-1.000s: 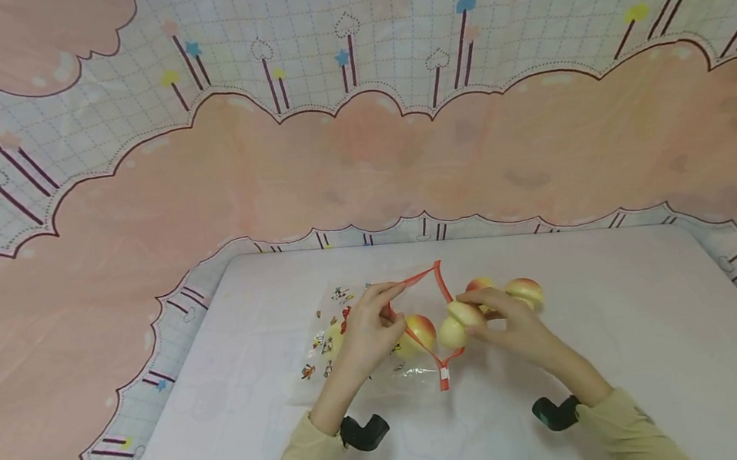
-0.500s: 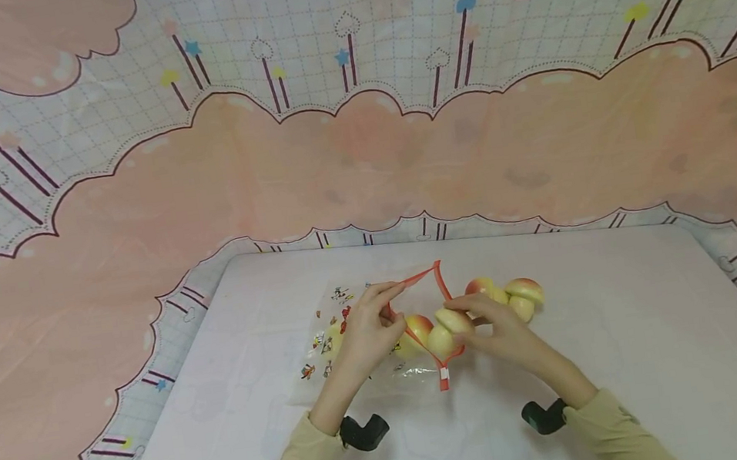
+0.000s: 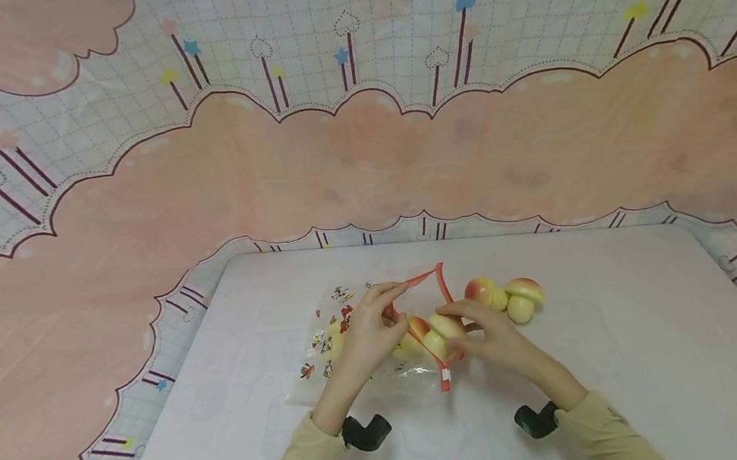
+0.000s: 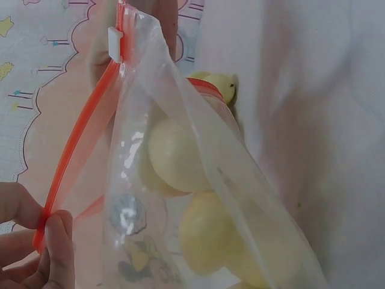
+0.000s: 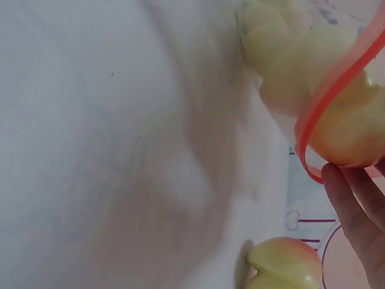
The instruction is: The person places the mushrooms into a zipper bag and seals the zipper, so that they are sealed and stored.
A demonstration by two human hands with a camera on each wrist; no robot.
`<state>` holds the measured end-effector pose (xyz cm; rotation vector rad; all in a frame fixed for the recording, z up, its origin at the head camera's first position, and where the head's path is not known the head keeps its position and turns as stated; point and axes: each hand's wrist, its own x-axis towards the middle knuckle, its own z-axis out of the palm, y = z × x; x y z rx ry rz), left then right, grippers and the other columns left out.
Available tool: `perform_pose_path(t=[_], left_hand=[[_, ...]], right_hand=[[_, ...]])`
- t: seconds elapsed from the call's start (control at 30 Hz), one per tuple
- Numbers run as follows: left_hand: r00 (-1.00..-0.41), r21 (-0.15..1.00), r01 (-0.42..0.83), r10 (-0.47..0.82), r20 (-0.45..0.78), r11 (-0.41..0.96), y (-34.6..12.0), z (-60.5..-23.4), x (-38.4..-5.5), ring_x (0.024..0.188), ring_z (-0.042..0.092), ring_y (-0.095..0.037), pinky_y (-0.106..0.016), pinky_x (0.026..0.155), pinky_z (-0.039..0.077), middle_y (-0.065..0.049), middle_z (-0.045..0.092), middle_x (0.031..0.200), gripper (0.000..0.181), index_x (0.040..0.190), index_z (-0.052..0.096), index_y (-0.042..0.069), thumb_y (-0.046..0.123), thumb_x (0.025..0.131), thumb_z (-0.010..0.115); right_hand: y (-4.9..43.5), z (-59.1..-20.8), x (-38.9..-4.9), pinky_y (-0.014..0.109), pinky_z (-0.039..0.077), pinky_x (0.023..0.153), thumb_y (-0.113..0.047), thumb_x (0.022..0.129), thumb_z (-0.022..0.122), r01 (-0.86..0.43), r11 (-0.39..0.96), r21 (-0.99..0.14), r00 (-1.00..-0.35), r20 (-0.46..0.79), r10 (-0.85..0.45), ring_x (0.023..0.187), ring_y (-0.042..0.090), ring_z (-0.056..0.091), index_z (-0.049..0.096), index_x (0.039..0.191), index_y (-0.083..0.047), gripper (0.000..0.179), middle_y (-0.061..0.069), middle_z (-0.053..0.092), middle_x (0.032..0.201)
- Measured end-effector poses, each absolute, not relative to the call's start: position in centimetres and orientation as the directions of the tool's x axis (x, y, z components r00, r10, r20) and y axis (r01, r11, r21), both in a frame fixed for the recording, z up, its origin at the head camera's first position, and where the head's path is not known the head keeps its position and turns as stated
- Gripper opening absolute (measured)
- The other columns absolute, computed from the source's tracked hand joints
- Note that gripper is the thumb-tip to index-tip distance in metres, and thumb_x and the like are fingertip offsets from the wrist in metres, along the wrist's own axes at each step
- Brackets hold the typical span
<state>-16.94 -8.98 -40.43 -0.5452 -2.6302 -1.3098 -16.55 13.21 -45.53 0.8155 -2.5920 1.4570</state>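
Observation:
A clear zip bag (image 3: 321, 376) with cartoon prints lies on its side, its red zip edge (image 4: 75, 141) spread apart. My left hand (image 3: 373, 326) pinches that edge between thumb and fingers. In the right hand (image 3: 497, 333) is a yellow mushroom-shaped piece (image 3: 447, 327) with a reddish cap, held right in the bag's mouth. The right wrist view has my fingertips against the cap (image 5: 355, 132), just inside the red edge. Other yellow pieces (image 4: 207, 232) show through the plastic. A white slider (image 4: 115, 45) sits near one end of the zip.
Two more mushroom-shaped pieces, one on the left (image 3: 482, 293) and one on the right (image 3: 524, 293), lie side by side on the white table (image 3: 666, 315) beyond my right hand. Behind the table hangs a cloud-patterned cloth (image 3: 359, 161).
My right hand has moved left, taking the mushroom-shaped piece from the right of the bag's mouth into it. The pieces on the table are now less covered. My left hand has barely moved.

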Motion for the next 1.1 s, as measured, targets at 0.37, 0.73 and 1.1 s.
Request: perform_pose_path(t=[0.37,0.73,1.1], left_hand=[[-0.916,0.730,0.401,0.247,0.316,0.553,-8.7,-40.3,-16.9,0.076,0.058,-0.009,-0.017,0.067,0.050,-0.008,0.061,0.125,0.042,0.124,0.064,0.003,0.001,0.081,0.064],[-0.914,0.736,0.406,0.247,0.322,0.541,-8.6,-40.2,-17.0,0.075,0.058,-0.011,-0.017,0.065,0.050,-0.010,0.062,0.124,0.043,0.123,0.064,0.001,-0.001,0.080,0.063],[-0.917,0.742,0.399,0.242,0.318,0.539,-8.3,-40.2,-17.0,0.077,0.059,-0.013,-0.017,0.067,0.051,-0.011,0.061,0.122,0.042,0.122,0.064,0.000,-0.002,0.080,0.064]], right_hand=[[12.4,-45.8,-16.7,0.029,0.054,0.086,-0.017,0.081,0.076,-0.421,0.433,-0.797,-0.873,0.226,-0.433,0.098,0.014,0.055,0.061,0.126,-0.008,0.049,0.005,0.064,0.120],[12.0,-45.5,-16.4,0.033,0.055,0.087,-0.015,0.088,0.068,-0.411,0.399,-0.820,-0.862,0.206,-0.464,0.104,0.024,0.061,0.057,0.130,-0.002,0.045,0.011,0.061,0.126],[11.7,-45.5,-16.2,0.029,0.056,0.085,-0.012,0.089,0.066,-0.418,0.357,-0.835,-0.862,0.241,-0.446,0.105,0.030,0.064,0.060,0.122,-0.001,0.035,0.014,0.065,0.116]])
